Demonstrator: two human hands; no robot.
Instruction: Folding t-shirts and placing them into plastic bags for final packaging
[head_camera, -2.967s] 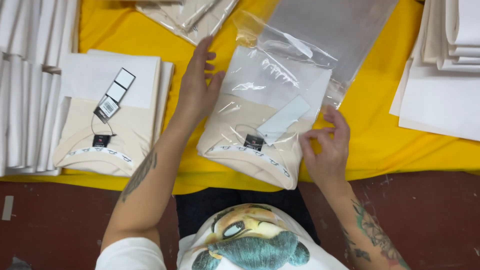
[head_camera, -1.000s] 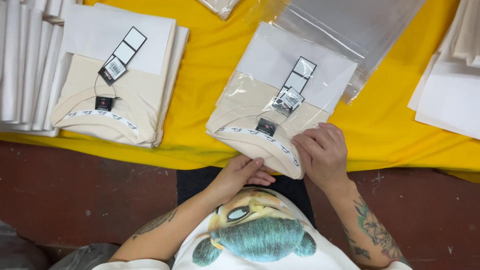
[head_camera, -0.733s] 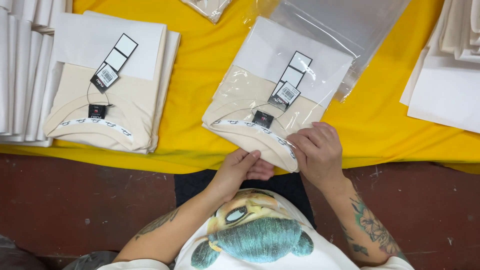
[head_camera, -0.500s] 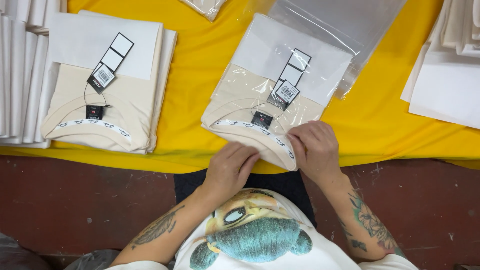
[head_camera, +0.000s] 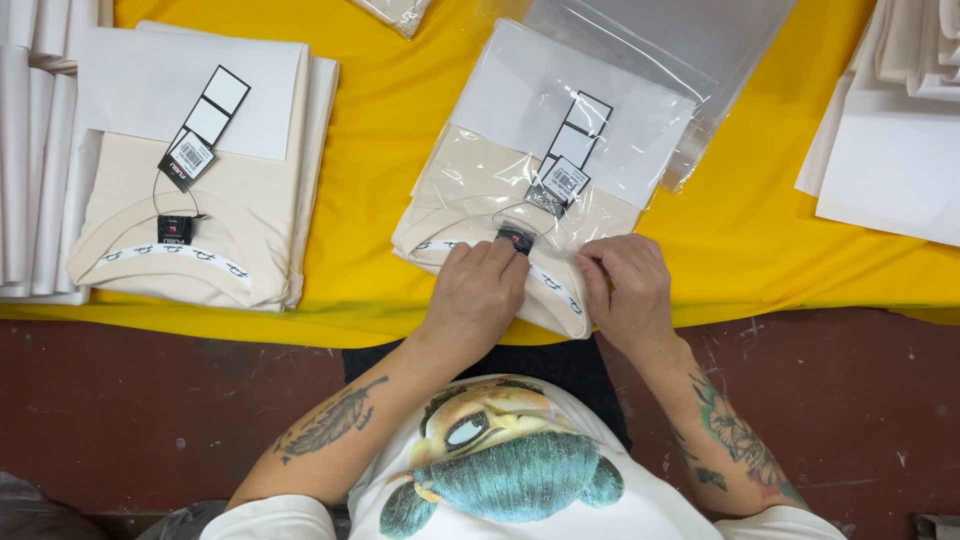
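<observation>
both hands (head_camera: 480, 290) (head_camera: 625, 290) flat on bagged shirt (head_camera: 490, 190), collar edge under grip.

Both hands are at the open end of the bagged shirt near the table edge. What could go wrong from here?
The bagged shirt overhangs the yellow table edge under the left hand and right hand, so it might slide off. The hang tags could crease or shift under the plastic.

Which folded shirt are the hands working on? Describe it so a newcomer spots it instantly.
On the yellow table cover, two folded cream shirts lie near the front edge. It is the bagged shirt on the right, with the left hand and right hand pressing its near end. Unlike the bare shirt to its left, it sits inside clear plastic.
</observation>
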